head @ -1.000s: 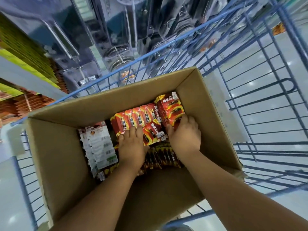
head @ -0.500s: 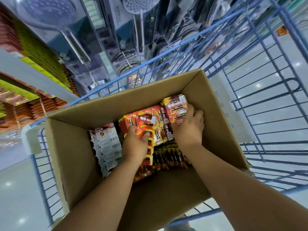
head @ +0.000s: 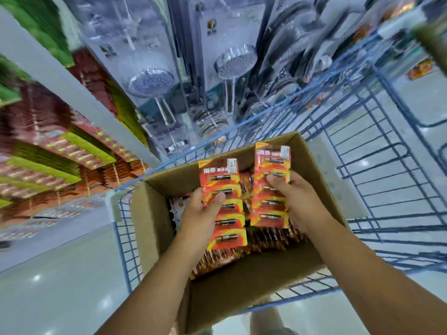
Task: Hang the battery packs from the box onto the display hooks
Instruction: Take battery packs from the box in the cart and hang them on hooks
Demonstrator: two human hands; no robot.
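Observation:
An open cardboard box [head: 150, 221] sits in a blue wire cart and holds several red and yellow battery packs [head: 271, 239]. My left hand [head: 200, 213] grips a long strip of battery packs [head: 223, 204], lifted upright above the box. My right hand [head: 300, 201] grips a second strip of battery packs [head: 271, 187], also raised over the box. Hung rows of red and yellow-green packs [head: 60, 151] fill the display at the left; the hooks themselves are too blurred to make out.
The blue wire cart [head: 377, 151] surrounds the box on all sides. Packaged shower heads [head: 151, 82] hang on the shelf straight ahead. A grey shelf upright [head: 72, 88] runs between them and the battery display. Glossy floor lies at the lower left.
Both hands have lifted out of the box, each pulling up a strip of battery packs. The view has tilted up and toward the shelves at the left.

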